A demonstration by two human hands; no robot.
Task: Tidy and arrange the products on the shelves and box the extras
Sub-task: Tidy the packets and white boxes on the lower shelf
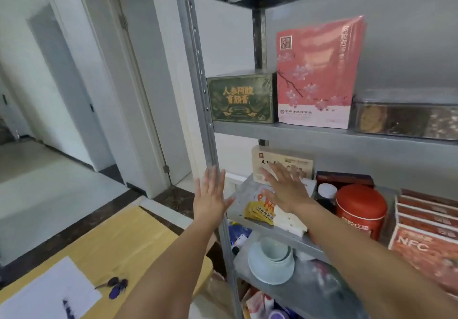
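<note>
Evidently the middle shelf (244,191) is the one being dealt with. A beige box (282,164) stands at its back left, and in front of it yellow sachets (259,211) and a white packet (290,222) lie loose and askew near the front edge. The right hand (285,190) is held flat above these, fingers straight and spread, with nothing gripped; whether the palm touches them cannot be told. The left hand (210,194) is likewise flat and empty, raised just beside the rack's metal upright (205,95).

Further right on that shelf a red tin (360,209) and a row of orange cartons (426,242) are seen. On the shelf above, a dark green box (241,98), a tall pink box (317,71) and a clear lidded container (406,120) are lined up. Pale blue bowls (271,261) are stacked on the shelf below. A tan cardboard box (128,239) sits low at the left with a white sheet (49,291) on it.

The sachets would best be gathered into one pile, squared between both palms and set back against the beige box, so that none is swept over the front edge. Extras could then be carried to the cardboard box once the sheet is lifted off.
</note>
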